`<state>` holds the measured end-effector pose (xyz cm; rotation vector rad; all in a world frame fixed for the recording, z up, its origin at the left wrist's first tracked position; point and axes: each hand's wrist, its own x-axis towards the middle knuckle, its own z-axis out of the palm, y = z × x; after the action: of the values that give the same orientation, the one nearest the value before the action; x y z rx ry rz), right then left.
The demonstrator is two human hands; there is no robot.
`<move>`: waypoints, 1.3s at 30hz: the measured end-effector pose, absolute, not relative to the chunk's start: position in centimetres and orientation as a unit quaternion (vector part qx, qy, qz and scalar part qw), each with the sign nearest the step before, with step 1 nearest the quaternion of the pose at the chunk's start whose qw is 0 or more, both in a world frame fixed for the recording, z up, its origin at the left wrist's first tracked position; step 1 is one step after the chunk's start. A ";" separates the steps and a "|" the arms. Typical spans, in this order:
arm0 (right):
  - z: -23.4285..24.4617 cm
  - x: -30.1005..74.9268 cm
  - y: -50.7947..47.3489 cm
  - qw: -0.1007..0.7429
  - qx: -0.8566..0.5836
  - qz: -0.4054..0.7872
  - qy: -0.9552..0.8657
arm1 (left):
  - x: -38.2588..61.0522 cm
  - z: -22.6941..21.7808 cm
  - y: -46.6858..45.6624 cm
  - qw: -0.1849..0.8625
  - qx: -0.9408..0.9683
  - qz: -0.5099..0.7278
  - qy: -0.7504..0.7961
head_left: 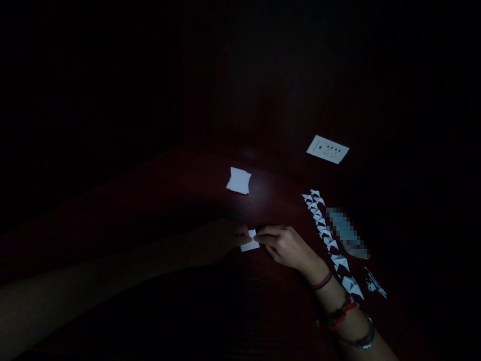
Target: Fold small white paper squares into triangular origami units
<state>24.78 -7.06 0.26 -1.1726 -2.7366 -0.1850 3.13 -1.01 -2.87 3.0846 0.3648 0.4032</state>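
The left hand [233,239] and right hand [284,245] each have their grip clamped on one small paper [249,246] over the tabletop [276,200]. The folded paper row [331,243] looks done — the stacked paper squares [239,180] seem left to fold

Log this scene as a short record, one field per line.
Light: dim, edges nearly black
Surface: dark reddish table
Left hand: touching the paper from its left; grip unclear
Right hand: touching it from its right, bands around wrist and forearm
Stack: white sheets, beyond the hands
Folded papers: lined up at right
Pixelated item: beside them, unidentifiable
Wall: white socket plate
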 end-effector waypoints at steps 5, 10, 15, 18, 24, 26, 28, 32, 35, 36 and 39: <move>0.2 25.1 -6.9 0.077 -0.407 -0.063 -0.908 | 2.8 -3.3 -0.9 -0.003 0.982 0.141 0.123; -0.1 26.1 -6.9 0.112 -0.439 -0.058 -0.890 | 2.6 -3.4 -1.0 0.003 0.982 0.141 0.127; 0.2 25.5 -7.1 0.101 -0.415 -0.050 -0.903 | 2.7 -3.3 -1.0 0.019 0.983 0.145 0.115; 0.4 25.0 -7.2 0.083 -0.407 -0.058 -0.908 | 2.8 -3.4 -0.8 0.025 0.984 0.134 0.112; 0.3 25.0 -7.3 0.086 -0.410 -0.059 -0.906 | 2.6 -2.9 -0.9 0.031 0.983 0.128 0.125; 0.2 25.1 -7.3 0.089 -0.411 -0.054 -0.906 | 2.6 -2.9 -0.9 0.030 0.984 0.132 0.118; 0.2 25.2 -7.3 0.093 -0.411 -0.048 -0.905 | 2.5 -3.0 -0.8 0.026 0.984 0.138 0.114; 0.2 25.1 -7.3 0.100 -0.410 -0.036 -0.906 | 2.3 -3.4 -0.7 0.019 0.984 0.139 0.113; 0.3 25.0 -7.3 0.098 -0.411 -0.035 -0.906 | 2.3 -3.5 -0.6 0.015 0.985 0.136 0.108; 0.3 25.0 -7.3 0.096 -0.412 -0.036 -0.905 | 2.3 -3.5 -0.6 0.014 0.985 0.135 0.107; 0.3 25.0 -7.2 0.089 -0.416 -0.035 -0.904 | 2.2 -3.5 -0.6 0.008 0.986 0.128 0.106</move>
<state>24.98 -7.21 0.33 -1.2374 -2.6913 -0.1051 2.25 -0.57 -3.46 3.0816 0.3313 0.3988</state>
